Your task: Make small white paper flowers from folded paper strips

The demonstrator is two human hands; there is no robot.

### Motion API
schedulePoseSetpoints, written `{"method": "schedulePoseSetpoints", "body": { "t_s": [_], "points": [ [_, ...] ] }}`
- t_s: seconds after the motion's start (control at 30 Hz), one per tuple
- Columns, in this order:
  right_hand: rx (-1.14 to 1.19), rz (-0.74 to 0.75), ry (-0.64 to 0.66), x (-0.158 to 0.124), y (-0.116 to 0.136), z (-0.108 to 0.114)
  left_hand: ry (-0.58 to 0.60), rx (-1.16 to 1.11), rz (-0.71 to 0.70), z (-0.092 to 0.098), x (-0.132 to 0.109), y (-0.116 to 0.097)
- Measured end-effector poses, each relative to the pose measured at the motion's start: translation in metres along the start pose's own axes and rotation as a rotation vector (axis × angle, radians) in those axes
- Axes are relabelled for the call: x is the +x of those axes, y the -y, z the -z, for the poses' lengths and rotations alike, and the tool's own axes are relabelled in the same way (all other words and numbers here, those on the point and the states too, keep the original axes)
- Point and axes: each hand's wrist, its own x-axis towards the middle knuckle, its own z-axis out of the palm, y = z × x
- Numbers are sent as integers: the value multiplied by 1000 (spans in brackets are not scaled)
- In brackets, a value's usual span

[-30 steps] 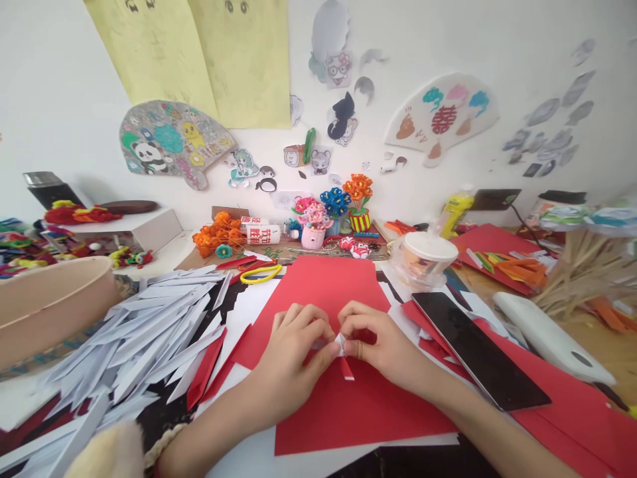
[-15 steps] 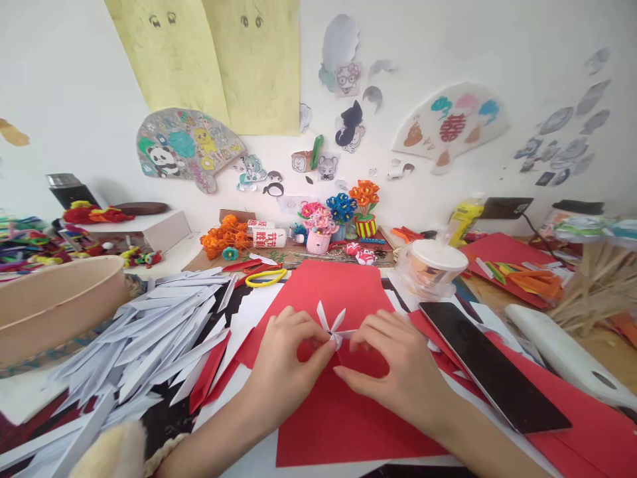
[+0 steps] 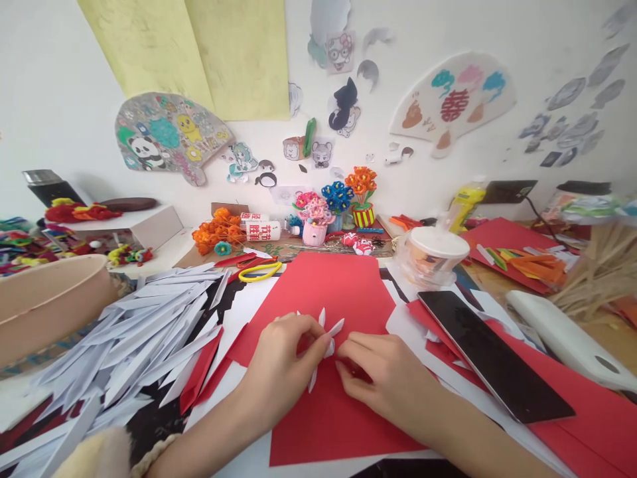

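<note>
A small white folded-paper star (image 3: 329, 348) with several pointed arms is above a red paper sheet (image 3: 338, 282). My left hand (image 3: 286, 355) pinches it between thumb and fingers, covering part of its left side. One arm points down below the left thumb, and others point up and to the upper right. My right hand (image 3: 385, 372) is just to the right of the star, its fingers bent and the fingertips drawn close to the thumb. Whatever those fingertips hold is hidden.
Left of the sheet lies a heap of folded white paper strips (image 3: 159, 325), beside a beige basin (image 3: 54, 302). Yellow-handled scissors (image 3: 259, 271) lie behind. On the right are a black phone-like slab (image 3: 492, 355), a lidded cup (image 3: 435, 252) and a white device (image 3: 567, 338).
The white star has turned, so one arm now points downward. My right fingers have drawn closer together beside it. The camera view has shifted slightly.
</note>
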Motion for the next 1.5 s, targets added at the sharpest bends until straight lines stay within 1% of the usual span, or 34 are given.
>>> {"method": "schedulePoseSetpoints", "body": {
  "t_s": [0.23, 0.37, 0.6, 0.7, 0.8, 0.87, 1.0, 1.1, 1.2, 1.33, 1.43, 1.5],
  "points": [
    [107, -43, 49, -3, -1, -2, 66, -82, 129, 4, 0, -1],
    [165, -74, 72, -2, 0, 0, 69, -158, 209, 7, 1, -1],
    [153, -86, 66, -1, 1, -1, 69, -306, 270, 5, 3, 6],
    [177, -89, 49, 0, 3, 1, 69, -331, 289, 4, 5, 8],
    [156, -77, 26, 0, 4, 2, 93, -265, 234, 4, 6, 7],
    [115, -51, 6, 0, 4, 1, 115, -139, 174, 5, 6, 5],
    [9, 63, -46, 0, 6, -1, 108, 105, 117, 5, 5, 1],
    [-34, 143, -92, 1, 8, -2, 117, 139, 99, 4, 5, 0],
    [-31, 161, -90, 2, 10, -3, 70, 66, 134, -1, 4, -1],
    [-46, 187, -92, 4, 12, -3, -24, -111, 228, -8, 3, -1],
    [-81, 213, -118, 6, 15, -4, -72, -217, 281, -13, 2, -1],
    [-99, 218, -144, 7, 17, -6, -98, -247, 300, -15, 1, 0]
  ]
}}
